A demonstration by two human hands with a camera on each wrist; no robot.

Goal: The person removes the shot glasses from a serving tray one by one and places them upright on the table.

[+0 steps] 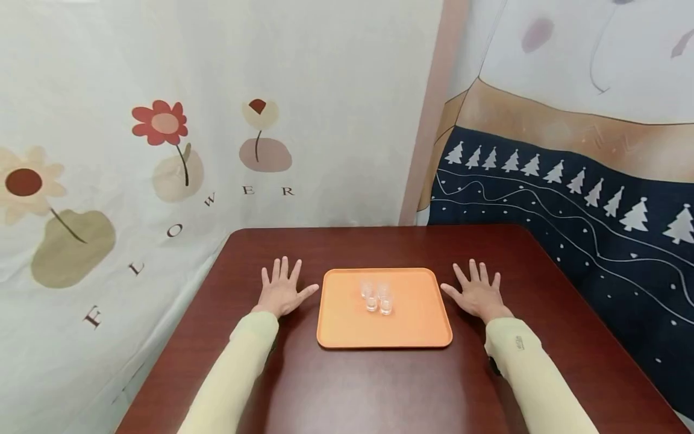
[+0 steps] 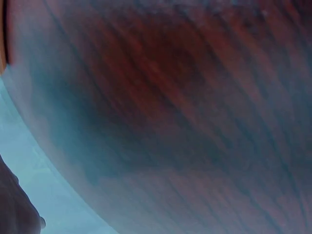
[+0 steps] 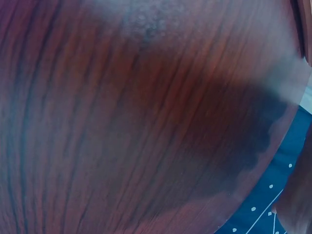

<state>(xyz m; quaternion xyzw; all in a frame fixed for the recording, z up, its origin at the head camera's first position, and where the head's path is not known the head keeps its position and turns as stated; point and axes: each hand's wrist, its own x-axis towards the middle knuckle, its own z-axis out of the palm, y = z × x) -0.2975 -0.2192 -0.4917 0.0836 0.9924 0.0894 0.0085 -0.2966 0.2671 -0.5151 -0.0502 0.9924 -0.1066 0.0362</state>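
Both arms reach in from the surface's [image 1: 331, 392] near edge, angled inward. The left hand [image 1: 280, 292] and right hand [image 1: 479, 294] are palm down with fingers spread toward the far edge, holding nothing, each thumb pointing at the near side edge of the orange tray [image 1: 417, 331] between them. Four small clear glasses [image 1: 385, 307] cluster around the tray's middle, well inside its corners.

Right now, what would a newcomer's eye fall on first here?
Probably the orange tray on the table, with small clear cups clustered near its middle. The left hand and the right hand flank it, fingers spread. Behind, to the left, a red flower stands out on the pale backdrop.
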